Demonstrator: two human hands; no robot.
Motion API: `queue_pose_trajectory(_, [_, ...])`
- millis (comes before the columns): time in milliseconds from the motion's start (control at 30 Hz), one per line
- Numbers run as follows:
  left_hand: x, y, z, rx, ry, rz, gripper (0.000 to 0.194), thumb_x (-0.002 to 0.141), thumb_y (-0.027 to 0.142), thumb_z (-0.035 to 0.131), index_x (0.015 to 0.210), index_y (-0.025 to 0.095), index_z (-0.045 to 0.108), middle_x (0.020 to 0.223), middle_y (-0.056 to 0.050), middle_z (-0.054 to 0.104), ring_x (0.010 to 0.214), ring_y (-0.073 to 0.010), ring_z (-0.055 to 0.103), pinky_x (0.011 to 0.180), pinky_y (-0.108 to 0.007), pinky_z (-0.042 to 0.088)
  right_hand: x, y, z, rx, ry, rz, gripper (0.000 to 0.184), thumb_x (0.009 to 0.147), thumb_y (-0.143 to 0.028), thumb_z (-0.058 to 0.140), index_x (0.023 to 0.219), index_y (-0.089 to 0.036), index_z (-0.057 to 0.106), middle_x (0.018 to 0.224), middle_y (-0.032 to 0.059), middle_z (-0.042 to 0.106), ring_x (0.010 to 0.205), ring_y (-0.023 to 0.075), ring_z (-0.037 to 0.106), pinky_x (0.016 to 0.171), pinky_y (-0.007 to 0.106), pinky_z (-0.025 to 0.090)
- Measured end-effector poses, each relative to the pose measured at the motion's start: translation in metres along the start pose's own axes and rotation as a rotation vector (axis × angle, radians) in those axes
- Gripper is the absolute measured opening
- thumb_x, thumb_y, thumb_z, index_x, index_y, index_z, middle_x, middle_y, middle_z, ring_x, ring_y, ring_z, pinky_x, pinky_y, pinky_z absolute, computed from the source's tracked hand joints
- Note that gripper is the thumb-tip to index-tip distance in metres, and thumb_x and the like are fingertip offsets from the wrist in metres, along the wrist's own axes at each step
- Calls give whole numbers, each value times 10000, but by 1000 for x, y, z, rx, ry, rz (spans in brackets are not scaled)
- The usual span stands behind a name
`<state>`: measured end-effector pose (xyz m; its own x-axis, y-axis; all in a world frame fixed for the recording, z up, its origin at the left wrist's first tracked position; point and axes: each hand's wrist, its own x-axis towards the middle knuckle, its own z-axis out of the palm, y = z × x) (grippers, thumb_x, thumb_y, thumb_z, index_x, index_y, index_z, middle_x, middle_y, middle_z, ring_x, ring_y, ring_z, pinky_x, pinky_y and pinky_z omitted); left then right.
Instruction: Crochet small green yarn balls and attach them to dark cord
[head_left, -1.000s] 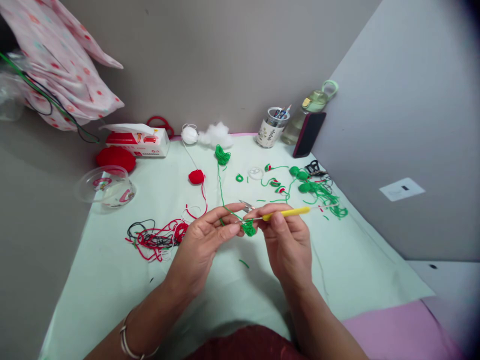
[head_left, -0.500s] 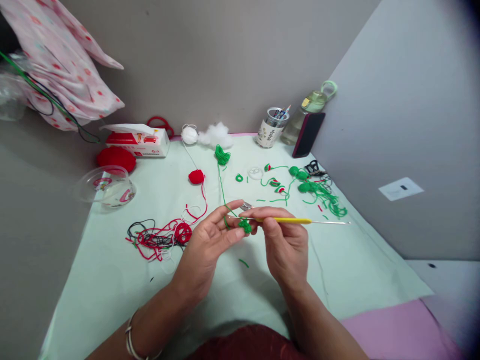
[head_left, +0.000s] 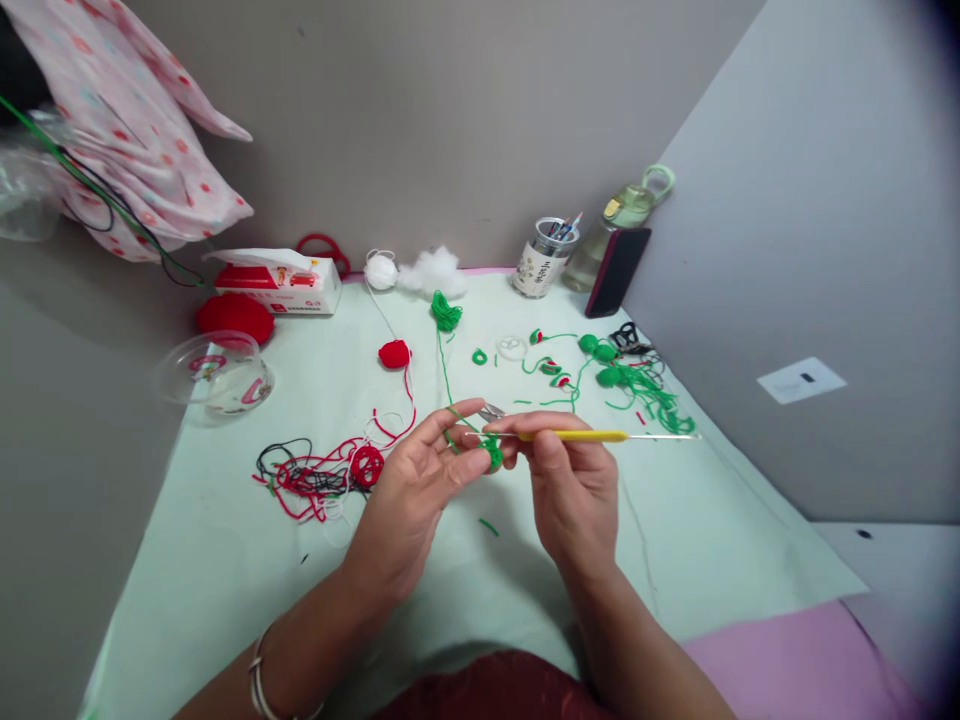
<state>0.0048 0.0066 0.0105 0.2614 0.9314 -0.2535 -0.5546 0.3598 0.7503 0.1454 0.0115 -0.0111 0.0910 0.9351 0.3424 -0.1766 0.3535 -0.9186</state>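
Pinched between the thumb and fingers of my left hand [head_left: 420, 480] is a small green crochet piece [head_left: 493, 455]. Green yarn [head_left: 444, 365] runs from a small skein [head_left: 445, 312] at the back down over the left fingers. My right hand [head_left: 574, 490] grips a yellow-handled crochet hook [head_left: 585, 436], held nearly level. Its thin tip points left, just above the green piece; whether yarn is caught on it is too small to tell. Scissors [head_left: 491, 411] lie behind the fingertips, mostly hidden.
Tangled red, black and white yarn [head_left: 322, 480] lies at left, with a red yarn ball [head_left: 394, 354] behind it. Green balls and strands [head_left: 652, 390] lie at right. A tissue box [head_left: 285, 285], plastic tub [head_left: 225, 375], pen jar [head_left: 541, 262], phone [head_left: 616, 272] and bottle [head_left: 592, 250] stand around.
The hook has shifted slightly to the right, away from the left fingers. The green piece has turned a little under the left thumb. Both hands keep their grip.
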Motion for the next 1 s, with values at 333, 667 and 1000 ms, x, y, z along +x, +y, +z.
queue_pose_trajectory(333, [1,-2,-7,78,32,13,387,787,234,758,1166,225,677,889,-2,572,888,-132,553,869,-273,423,0,1,0,88,8,53,184,983,-269,543,972,-245,725,948,44,735,723,127,614,657,275,501])
queue_pose_trajectory(667, [3,0,-8,119,23,38,324,791,217,737,1113,240,722,852,3,548,829,-115,507,810,-257,398,4,-3,-3,178,-32,108,211,1011,-292,488,945,-204,668,864,50,732,668,118,627,626,265,506])
queue_pose_trajectory(1000, [1,-3,-12,232,27,107,324,823,225,719,1145,264,710,899,-7,587,886,-129,558,845,-256,439,1,-6,-5,-15,-38,-40,217,1012,-242,471,983,-192,680,922,78,743,703,151,671,629,307,542])
